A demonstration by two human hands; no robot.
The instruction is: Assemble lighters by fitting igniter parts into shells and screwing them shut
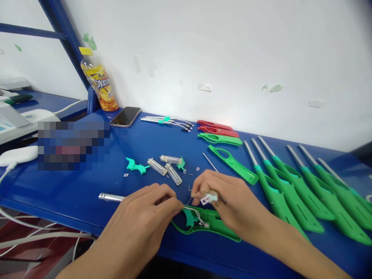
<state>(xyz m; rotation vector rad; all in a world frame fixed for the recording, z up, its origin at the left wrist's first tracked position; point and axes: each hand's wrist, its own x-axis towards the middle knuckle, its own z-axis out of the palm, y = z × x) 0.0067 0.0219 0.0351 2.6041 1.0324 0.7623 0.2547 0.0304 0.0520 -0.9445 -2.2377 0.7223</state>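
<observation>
A person's left hand [151,211] and right hand [225,199] meet over an open green lighter shell [213,226] lying at the near edge of a blue workbench [72,190]. The right fingers are clamped on a small clear-and-white part [208,198] just above the shell. The left fingertips are pinched together where a white wire [192,210] leaves the shell; whether they grip it cannot be told. A metal tube [110,197] juts out beside the left hand. Assembled green lighters [290,190] line the right.
</observation>
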